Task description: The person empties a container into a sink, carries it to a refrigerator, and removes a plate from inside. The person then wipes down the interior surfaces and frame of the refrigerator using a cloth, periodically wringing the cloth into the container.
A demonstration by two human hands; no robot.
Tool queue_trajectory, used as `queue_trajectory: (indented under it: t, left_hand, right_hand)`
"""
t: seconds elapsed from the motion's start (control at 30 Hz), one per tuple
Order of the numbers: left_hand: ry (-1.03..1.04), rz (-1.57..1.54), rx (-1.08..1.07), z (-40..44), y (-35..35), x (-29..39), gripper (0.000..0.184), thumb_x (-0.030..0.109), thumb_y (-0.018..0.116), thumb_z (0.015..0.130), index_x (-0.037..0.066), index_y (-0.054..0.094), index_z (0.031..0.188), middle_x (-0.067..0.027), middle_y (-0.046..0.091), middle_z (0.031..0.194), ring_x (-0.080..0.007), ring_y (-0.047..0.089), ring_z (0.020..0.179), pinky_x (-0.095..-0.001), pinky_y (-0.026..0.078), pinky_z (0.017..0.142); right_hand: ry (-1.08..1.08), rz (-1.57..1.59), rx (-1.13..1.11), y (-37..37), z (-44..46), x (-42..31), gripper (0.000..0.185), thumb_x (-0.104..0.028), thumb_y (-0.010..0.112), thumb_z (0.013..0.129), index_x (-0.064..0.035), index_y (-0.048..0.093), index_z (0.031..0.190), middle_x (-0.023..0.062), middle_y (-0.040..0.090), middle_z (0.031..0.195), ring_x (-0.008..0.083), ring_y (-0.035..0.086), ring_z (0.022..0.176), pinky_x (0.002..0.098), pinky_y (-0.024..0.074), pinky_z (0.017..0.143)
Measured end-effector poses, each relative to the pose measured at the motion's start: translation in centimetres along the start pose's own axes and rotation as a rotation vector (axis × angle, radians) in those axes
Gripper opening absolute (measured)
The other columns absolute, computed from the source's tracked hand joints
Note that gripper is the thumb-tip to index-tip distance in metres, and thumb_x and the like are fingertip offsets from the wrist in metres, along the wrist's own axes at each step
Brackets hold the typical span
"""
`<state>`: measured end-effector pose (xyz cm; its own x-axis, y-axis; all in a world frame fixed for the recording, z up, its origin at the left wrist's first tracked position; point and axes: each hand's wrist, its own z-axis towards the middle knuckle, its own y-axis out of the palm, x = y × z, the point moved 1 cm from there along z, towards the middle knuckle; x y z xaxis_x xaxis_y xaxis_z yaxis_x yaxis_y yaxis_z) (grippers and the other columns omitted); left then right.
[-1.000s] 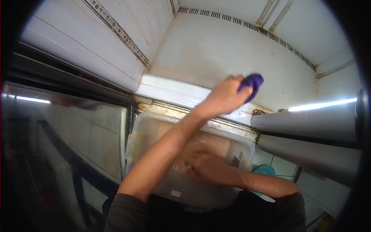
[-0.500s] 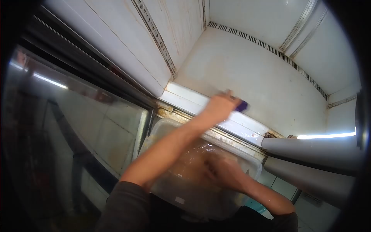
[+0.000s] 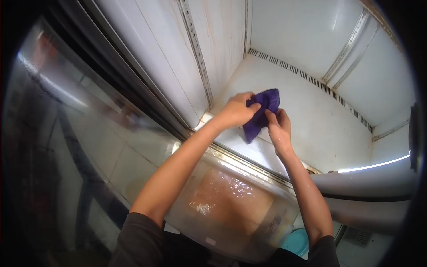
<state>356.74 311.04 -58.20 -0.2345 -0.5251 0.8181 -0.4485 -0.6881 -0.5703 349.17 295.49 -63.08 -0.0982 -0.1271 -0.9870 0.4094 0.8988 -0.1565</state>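
A purple cloth [image 3: 262, 115] hangs bunched between both hands, above the front edge of a white cabinet floor [image 3: 311, 111]. My left hand [image 3: 240, 110] is closed on its left side, thumb on top. My right hand [image 3: 280, 129] pinches the lower right part between thumb and fingers. One corner of the cloth droops toward the white sill [image 3: 238, 139]. Below my forearms stands a translucent plastic tub [image 3: 187, 222] holding brownish water [image 3: 231, 196] with a glinting, rippled surface.
A glass door [image 3: 120, 151] stands open at the left. Slotted metal shelf rails [image 3: 195, 49] run up the stained white inner walls. At the right is a rounded grey panel [image 3: 369, 178]. A turquoise basin [image 3: 296, 242] sits on the tiled floor, lower right.
My right hand has risen out of the tub and taken hold of the cloth. My left hand has lifted the cloth from the sill area, moving slightly left and up.
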Motion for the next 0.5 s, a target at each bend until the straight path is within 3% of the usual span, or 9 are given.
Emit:
queue_trajectory:
  t: [0.03,0.2,0.27,0.3,0.33,0.4,0.43,0.47,0.5]
  left_hand:
    - [0.016,0.004,0.027,-0.1,0.3,-0.8,0.047,0.032,0.064,0.093,0.005,0.058,0.131,-0.0179,0.068,0.113,-0.0313,0.067,0.103,-0.0378,0.052,0.088]
    - [-0.034,0.034,0.183,-1.1,0.8,-4.4,0.047,0.026,0.064,0.092,0.004,0.055,0.132,-0.0155,0.068,0.107,-0.0295,0.069,0.090,-0.0372,0.052,0.086]
    - [0.009,-0.113,0.291,-1.6,-0.5,-3.9,0.037,0.017,0.064,0.090,0.001,0.058,0.123,-0.0181,0.066,0.101,-0.0324,0.067,0.083,-0.0424,0.052,0.084]
    - [0.096,-0.152,0.452,-1.6,-1.1,-3.2,0.025,0.006,0.060,0.089,0.000,0.060,0.114,-0.0159,0.065,0.097,-0.0259,0.064,0.071,-0.0387,0.053,0.069]
    - [0.104,-0.149,0.467,-1.2,-1.9,-2.6,0.025,0.006,0.060,0.089,0.000,0.060,0.114,-0.0159,0.065,0.097,-0.0259,0.064,0.071,-0.0387,0.053,0.069]
    - [0.367,-0.241,0.777,-1.3,-4.2,0.0,0.017,0.001,0.056,0.089,0.001,0.062,0.105,-0.0136,0.065,0.092,-0.0224,0.062,0.065,-0.0328,0.051,0.058]
    - [0.437,-0.296,0.853,-1.6,-5.4,1.3,0.014,-0.002,0.054,0.090,0.000,0.061,0.101,-0.0122,0.063,0.087,-0.0191,0.062,0.064,-0.0292,0.049,0.054]
    - [0.479,-0.376,0.883,-1.9,-6.7,2.8,0.011,0.000,0.053,0.090,-0.002,0.060,0.099,-0.0096,0.060,0.082,-0.0157,0.058,0.061,-0.0285,0.046,0.053]
    - [0.580,-0.350,0.938,-2.3,-8.1,4.1,0.012,0.000,0.053,0.090,-0.002,0.060,0.099,-0.0090,0.059,0.083,-0.0138,0.055,0.060,-0.0273,0.044,0.053]
  right_hand:
    - [0.004,-0.032,0.042,0.0,0.4,0.4,0.034,-0.027,0.060,0.093,0.0059,0.060,0.102,0.0157,0.066,0.093,0.0223,0.061,0.087,0.0349,0.0473,0.079]
    - [-0.024,-0.064,0.192,-0.7,5.0,1.2,0.036,-0.032,0.055,0.095,0.0022,0.059,0.103,0.0152,0.064,0.098,0.0236,0.057,0.093,0.0346,0.0449,0.085]
    - [-0.021,0.032,0.196,-0.4,6.3,0.3,0.037,-0.033,0.054,0.095,0.0018,0.057,0.105,0.0128,0.062,0.102,0.0224,0.055,0.095,0.0336,0.0443,0.085]
    - [0.007,0.080,0.182,0.2,7.0,-0.4,0.035,-0.031,0.053,0.096,0.0023,0.056,0.106,0.0112,0.060,0.106,0.0205,0.053,0.097,0.0335,0.0430,0.087]
    - [-0.069,0.163,0.168,1.0,7.6,-1.2,0.030,-0.033,0.054,0.097,-0.0046,0.057,0.104,0.0040,0.061,0.090,0.0113,0.054,0.075,0.0277,0.0453,0.064]
    - [-0.212,0.337,0.082,3.7,7.1,-5.7,0.031,-0.034,0.053,0.098,-0.0044,0.058,0.106,0.0052,0.064,0.095,0.0107,0.056,0.076,0.0263,0.0457,0.063]
    - [-0.223,0.340,0.073,5.1,7.5,-7.7,0.035,-0.035,0.050,0.101,-0.0035,0.059,0.112,0.0065,0.066,0.100,0.0113,0.059,0.079,0.0256,0.0474,0.062]
    - [-0.243,0.443,0.011,6.6,7.5,-10.0,0.039,-0.036,0.045,0.105,-0.0029,0.056,0.123,0.0085,0.068,0.105,0.0127,0.064,0.086,0.0245,0.0438,0.052]
    - [-0.376,0.377,-0.009,8.2,7.9,-11.6,0.041,-0.038,0.042,0.107,-0.0034,0.057,0.124,0.0071,0.069,0.100,0.0114,0.062,0.083,0.0248,0.0442,0.056]
